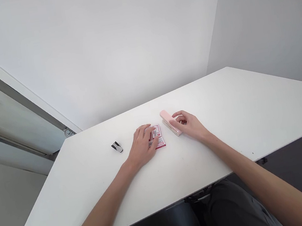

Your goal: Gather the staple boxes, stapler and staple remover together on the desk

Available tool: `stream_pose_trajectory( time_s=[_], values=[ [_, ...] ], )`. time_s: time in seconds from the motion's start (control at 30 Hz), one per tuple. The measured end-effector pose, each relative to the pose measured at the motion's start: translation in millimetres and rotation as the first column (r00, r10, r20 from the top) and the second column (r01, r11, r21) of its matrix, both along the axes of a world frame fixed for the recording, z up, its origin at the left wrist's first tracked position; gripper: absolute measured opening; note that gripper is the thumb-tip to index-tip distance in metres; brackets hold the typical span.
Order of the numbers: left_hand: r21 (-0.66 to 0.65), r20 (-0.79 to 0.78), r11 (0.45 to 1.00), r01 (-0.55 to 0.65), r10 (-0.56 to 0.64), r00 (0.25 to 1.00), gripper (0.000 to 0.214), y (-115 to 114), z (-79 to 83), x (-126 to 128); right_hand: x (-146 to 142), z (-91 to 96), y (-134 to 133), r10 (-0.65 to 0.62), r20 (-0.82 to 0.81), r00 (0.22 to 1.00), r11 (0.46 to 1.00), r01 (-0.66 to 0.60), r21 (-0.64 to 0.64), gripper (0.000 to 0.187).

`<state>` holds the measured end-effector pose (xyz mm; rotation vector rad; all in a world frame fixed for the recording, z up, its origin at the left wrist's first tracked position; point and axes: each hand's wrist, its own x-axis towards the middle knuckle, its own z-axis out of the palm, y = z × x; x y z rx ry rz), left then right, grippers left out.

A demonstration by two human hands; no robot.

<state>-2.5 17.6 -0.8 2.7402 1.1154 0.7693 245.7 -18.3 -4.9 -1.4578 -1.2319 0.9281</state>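
Note:
A pink stapler (169, 121) lies at a slant on the white table. My right hand (188, 124) is closed around its near right end, thumb on the near side and fingers curled behind. To its left is a small flat red-and-white printed box (159, 141), partly covered by my left hand (142, 144). The fingers of that hand are spread over the box's left part, and the thumb reaches across its front. Further left, apart from both hands, lies a small black-and-silver staple remover (117, 147).
The white table (240, 108) stands against a pale wall (119, 50). Its front edge runs just before my lap, with dark trousers (234, 206) below. A pale ledge or panel (6, 107) is off to the left.

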Motion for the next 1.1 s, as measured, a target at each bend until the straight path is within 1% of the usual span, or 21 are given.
stream_pose_trajectory(
  time_s=[0.07, 0.13, 0.2, 0.27, 0.37, 0.43, 0.53, 0.57, 0.63, 0.7, 0.77, 0.87, 0.93, 1.03, 1.1],
  values=[
    [0.038, 0.005, 0.999, 0.026, -0.026, 1.0, 0.023, 0, 1.1, 0, 0, -0.2, 0, -0.007, 0.005, 1.0, 1.0, 0.007, 0.003, 0.033],
    [0.105, 0.006, 0.994, 0.019, -0.02, 1.0, 0.018, -1, 2.7, 0, 0, 0.0, 0, -0.012, 0.01, 1.0, 1.0, 0.012, 0.003, 0.033],
    [0.164, 0.007, 0.986, 0.023, -0.025, 1.0, 0.022, -2, 4.1, 1, 0, 0.4, 0, -0.013, 0.007, 1.0, 1.0, 0.013, 0.003, 0.034],
    [0.191, 0.018, 0.98, 0.049, -0.053, 0.998, 0.028, -3, 5.0, 1, 1, 0.4, 0, -0.012, 0.005, 1.0, 1.0, 0.012, 0.005, 0.034],
    [0.166, 0.057, 0.982, 0.092, -0.103, 0.993, 0.032, -5, 6.4, 1, 1, -0.6, 0, -0.006, 0.015, 1.0, 1.0, 0.005, 0.018, 0.035],
    [0.115, 0.074, 0.985, 0.13, -0.139, 0.988, 0.028, -6, 8.1, 1, 1, -1.5, 1, 0.001, 0.023, 1.0, 1.0, -0.002, 0.029, 0.036],
    [0.037, 0.044, 0.968, 0.248, -0.25, 0.967, 0.024, -6, 11.7, -1, 2, -2.1, 1, 0.006, 0.023, 1.0, 0.999, -0.007, 0.031, 0.037],
    [0.025, 0.023, 0.955, 0.295, -0.295, 0.955, 0.027, -6, 12.9, -2, 2, -1.9, 0, 0.005, 0.024, 1.0, 1.0, -0.006, 0.03, 0.037],
    [0.019, -0.031, 0.929, 0.37, -0.369, 0.929, 0.042, -5, 14.4, -3, 2, -1.1, 0, 0.005, 0.029, 1.0, 1.0, -0.005, 0.028, 0.036],
    [0.028, -0.091, 0.912, 0.409, -0.405, 0.91, 0.056, -4, 14.1, -4, 2, 0.0, -1, 0.006, 0.031, 0.999, 1.0, -0.007, 0.025, 0.037],
    [0.048, -0.138, 0.906, 0.421, -0.412, 0.901, 0.059, -4, 11.3, -4, 2, 0.9, -1, 0.007, 0.032, 0.999, 1.0, -0.007, 0.025, 0.038],
    [0.07, -0.144, 0.916, 0.394, -0.382, 0.913, 0.052, -6, 4.2, -4, 2, 1.3, -1, 0.006, 0.035, 0.999, 1.0, -0.007, 0.023, 0.037],
    [0.072, -0.12, 0.944, 0.323, -0.314, 0.942, 0.043, -8, -0.1, -3, 3, 0.8, -1, 0.008, 0.032, 0.999, 1.0, -0.009, 0.02, 0.037],
    [0.078, -0.08, 0.98, 0.181, -0.175, 0.981, 0.029, -10, -2.6, -1, 3, -0.5, 0, 0.01, 0.024, 1.0, 1.0, -0.011, 0.015, 0.036],
    [0.03, -0.042, 0.991, 0.13, -0.128, 0.991, 0.023, -12, -2.0, 1, 4, -1.1, 0, 0.01, 0.025, 1.0, 1.0, -0.01, 0.015, 0.035]
  ],
)
